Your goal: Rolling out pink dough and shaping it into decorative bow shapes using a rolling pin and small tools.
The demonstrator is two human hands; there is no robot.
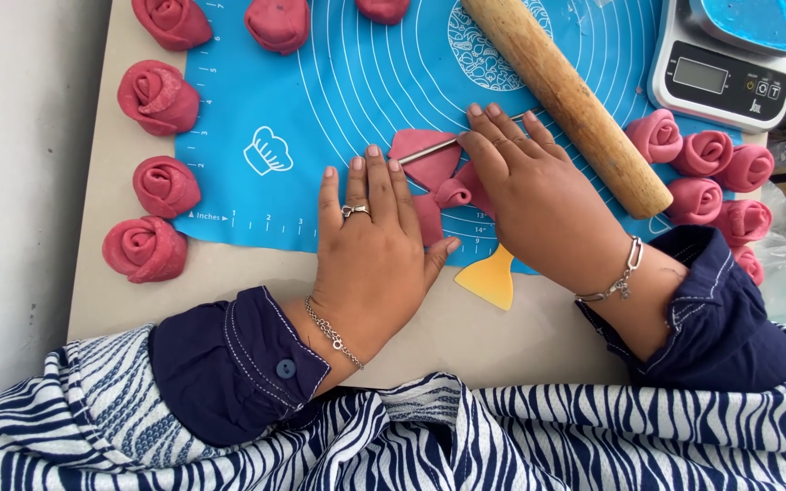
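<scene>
Left column: four pink dough roses (158, 173) sitting along left edge of blue silicone mat (302, 118), blocking room there

Centre: left hand (375, 245) lying flat, fingers extended, gripping nothing, pressing lower end of pink dough strip (434, 177)

Strip looking soft, light, tacky, easy to tear; safest handling by rolled end, low centre of frame

Right hand (525, 186) closing fingers on thin metal rod (429, 150) lying across strip

Yellow scraper (488, 277) sitting just below, rolling pin (575, 100) crowding upper right, more roses (711, 173) and scale (720, 73) at far right; free mat upper centre
</scene>
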